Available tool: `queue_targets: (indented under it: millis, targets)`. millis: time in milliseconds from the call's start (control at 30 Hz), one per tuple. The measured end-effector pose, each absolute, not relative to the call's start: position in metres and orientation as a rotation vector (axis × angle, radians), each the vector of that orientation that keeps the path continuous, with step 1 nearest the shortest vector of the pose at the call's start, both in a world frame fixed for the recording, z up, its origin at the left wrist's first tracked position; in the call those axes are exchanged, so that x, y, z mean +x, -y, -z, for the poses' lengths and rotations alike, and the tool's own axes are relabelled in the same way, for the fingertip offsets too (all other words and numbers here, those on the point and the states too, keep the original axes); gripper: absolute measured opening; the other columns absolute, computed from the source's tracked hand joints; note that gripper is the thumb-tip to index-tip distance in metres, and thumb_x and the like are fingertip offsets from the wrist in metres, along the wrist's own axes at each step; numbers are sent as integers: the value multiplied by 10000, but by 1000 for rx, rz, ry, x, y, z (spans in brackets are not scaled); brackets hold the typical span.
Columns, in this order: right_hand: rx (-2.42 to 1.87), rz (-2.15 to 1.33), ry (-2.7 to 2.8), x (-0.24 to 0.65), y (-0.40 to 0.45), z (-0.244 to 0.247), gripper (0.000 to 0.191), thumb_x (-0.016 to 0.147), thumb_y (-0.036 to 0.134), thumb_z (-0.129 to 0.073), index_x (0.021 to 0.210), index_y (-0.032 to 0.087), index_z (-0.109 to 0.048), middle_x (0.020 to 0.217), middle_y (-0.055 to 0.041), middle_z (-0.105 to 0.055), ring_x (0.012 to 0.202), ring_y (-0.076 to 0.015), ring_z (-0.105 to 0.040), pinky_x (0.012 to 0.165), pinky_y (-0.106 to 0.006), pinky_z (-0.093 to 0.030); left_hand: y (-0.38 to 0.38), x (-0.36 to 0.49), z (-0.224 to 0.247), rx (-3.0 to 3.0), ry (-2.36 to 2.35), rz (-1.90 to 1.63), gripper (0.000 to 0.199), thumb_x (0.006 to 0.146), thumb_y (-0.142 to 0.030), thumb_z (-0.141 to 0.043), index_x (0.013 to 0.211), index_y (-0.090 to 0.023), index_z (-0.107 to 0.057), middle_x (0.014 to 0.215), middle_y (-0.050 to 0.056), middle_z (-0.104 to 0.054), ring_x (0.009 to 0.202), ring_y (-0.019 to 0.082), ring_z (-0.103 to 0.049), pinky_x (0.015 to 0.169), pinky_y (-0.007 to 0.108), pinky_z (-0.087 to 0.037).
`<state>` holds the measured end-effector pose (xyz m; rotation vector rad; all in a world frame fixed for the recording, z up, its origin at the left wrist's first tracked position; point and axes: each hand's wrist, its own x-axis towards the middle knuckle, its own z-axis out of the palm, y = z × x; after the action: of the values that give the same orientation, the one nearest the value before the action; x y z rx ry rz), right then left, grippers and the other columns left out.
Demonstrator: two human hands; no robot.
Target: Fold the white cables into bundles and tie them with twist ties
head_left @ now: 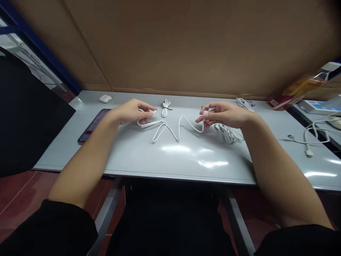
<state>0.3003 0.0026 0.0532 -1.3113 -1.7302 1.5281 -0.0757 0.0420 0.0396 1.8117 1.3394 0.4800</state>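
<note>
A white USB cable (179,139) runs in loose zigzags across the table between my two hands. My left hand (134,111) pinches its small plug end between thumb and fingers. At the other end, my right hand (220,113) grips the USB plug (206,109), its metal tip showing above the fingers. Between the hands and further back lies a coiled white cable (165,109) fastened with a black tie. Just below my right hand rests a looser bundle of white cable (227,134), partly covered by the hand.
A phone (92,127) lies beside my left forearm, with a white earbud case (105,98) behind it. Another tied cable (244,104) is at the back right. Loose cables (309,151) and a red-yellow package (293,92) are at the far right. A brown panel (170,46) closes the table's (160,163) rear.
</note>
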Motion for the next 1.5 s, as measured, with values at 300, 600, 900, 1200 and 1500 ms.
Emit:
queue_targets:
  millis: [300,600,900,1200,1500]
  targets:
    - [-1293,-1456,1699,273,1,-36,264,735,380,-935,841,212,-761,833,-78,-756,787,-244,-766,779,-429,-670,-33,-54,-37,2021,-1172,-260,470,732,-509,-839,1128,-259,-798,938,55,-775,762,188,-680,665,258,-493]
    - [-1260,-1441,1646,251,3,-20,327,695,430,-953,816,201,-753,750,-60,-750,674,-188,-715,696,-367,-657,-20,-36,-33,1962,-1159,-366,476,800,-533,-797,1157,-219,-769,1014,88,-785,881,228,-717,715,286,-517]
    - [-1322,-1246,1641,222,18,-2,438,748,539,-886,824,247,-569,735,-53,-720,679,-229,-686,639,-385,-561,12,3,-18,2204,-1024,-486,510,739,-459,-848,1189,-235,-763,1008,56,-751,782,212,-620,660,300,-426]
    - [-1217,-321,2252,230,19,-1,500,877,453,-679,1298,199,-589,1264,-160,-609,1043,-304,-616,869,-426,-494,4,3,-7,1991,-918,-581,298,897,-355,-707,1127,-179,-777,944,31,-743,719,154,-598,657,265,-418]
    - [-1432,-3,2572,219,28,-11,270,932,332,-546,1051,140,-694,933,-142,-714,818,-272,-624,712,-358,-399,0,-2,-5,1457,-848,-562,505,909,-352,-774,1323,-174,-545,1000,88,-739,778,162,-720,800,343,-578]
